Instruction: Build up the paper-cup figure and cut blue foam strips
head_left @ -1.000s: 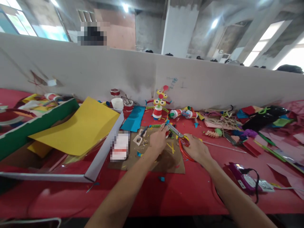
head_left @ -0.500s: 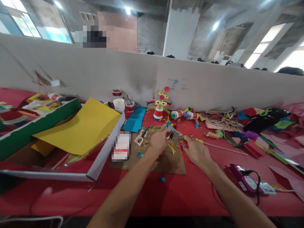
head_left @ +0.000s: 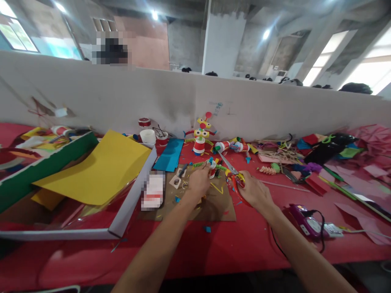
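Gripping a partly hidden cup figure (head_left: 212, 171) in the left hand (head_left: 200, 179), half-covered scissors (head_left: 229, 166) in the right hand (head_left: 255, 190)

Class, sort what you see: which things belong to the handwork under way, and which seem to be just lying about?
In use:
scissors, in the right hand
small cup figure, in the left hand
brown cardboard, under the work

Probably just lying about:
yellow sheet
purple device
black bag

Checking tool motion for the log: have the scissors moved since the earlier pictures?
Yes, rightward: the scissors' tips now sit farther right of the standing cup figure.
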Available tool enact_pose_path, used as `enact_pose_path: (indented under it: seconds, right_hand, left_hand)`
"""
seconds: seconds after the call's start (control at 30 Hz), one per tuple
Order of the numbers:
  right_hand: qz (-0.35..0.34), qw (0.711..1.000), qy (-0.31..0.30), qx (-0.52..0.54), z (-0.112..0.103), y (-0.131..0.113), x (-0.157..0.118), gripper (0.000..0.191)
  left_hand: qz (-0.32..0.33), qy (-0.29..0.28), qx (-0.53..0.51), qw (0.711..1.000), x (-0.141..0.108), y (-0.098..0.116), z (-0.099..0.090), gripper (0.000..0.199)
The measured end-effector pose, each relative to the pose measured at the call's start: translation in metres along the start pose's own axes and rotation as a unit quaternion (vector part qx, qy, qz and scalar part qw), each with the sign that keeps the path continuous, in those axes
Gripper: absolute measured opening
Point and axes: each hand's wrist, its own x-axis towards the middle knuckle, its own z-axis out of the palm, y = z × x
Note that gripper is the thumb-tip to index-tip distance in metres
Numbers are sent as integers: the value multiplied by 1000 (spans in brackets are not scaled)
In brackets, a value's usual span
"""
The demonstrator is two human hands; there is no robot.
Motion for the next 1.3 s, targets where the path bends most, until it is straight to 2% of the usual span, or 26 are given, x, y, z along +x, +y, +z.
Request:
enact_pose_path:
  seconds: [0.13, 0.33, 0.47, 0.57, 0.73, 0.83, 0.9, 0.97, 1.03, 1.1, 1.2, 1.3]
  right_hand:
    - [8, 1000, -3, 12, -2, 6, -7, 51]
    - [14, 999, -26, 37, 0, 7, -12, 52]
    - [25, 995, -27, 88, 5, 12, -15, 50]
    - [15, 992, 2, 129, 13, 21, -15, 43]
    - [23, 980, 48, 192, 28, 36, -20, 40]
    - [17, 968, 71, 240, 32, 40, -25, 40]
    - [11, 961, 82, 263, 32, 41, -29, 41]
    - [9, 955, 87, 282, 32, 40, -34, 41]
    - [18, 953, 87, 290, 31, 40, -37, 42]
    - [35, 955, 82, 281, 31, 40, -40, 43]
    - [37, 962, 73, 261, 33, 40, -40, 46]
    - [24, 971, 66, 227, 35, 36, -39, 49]
  left_hand:
    - [-3, 10, 15, 1000, 1, 2, -3, 44]
    - [-2, 36, 52, 998, 10, 10, -5, 46]
    - [-20, 70, 17, 997, 18, 5, -9, 44]
    - [-54, 84, 1, 995, 18, 1, -15, 34]
    - [-101, 49, 6, 994, 4, -3, -18, 23]
    - [-75, 82, 28, 993, 9, -6, -19, 30]
    - [-49, 46, 40, 997, 21, -7, -22, 43]
    - [-41, -42, 38, 998, 37, -6, -24, 48]
    - [-45, -99, 35, 993, 51, -4, -24, 54]
    - [-57, -115, 32, 991, 59, -1, -22, 56]
    - [-80, -121, 29, 989, 58, 2, -16, 48]
    - [-120, -87, 47, 988, 45, 4, -9, 48]
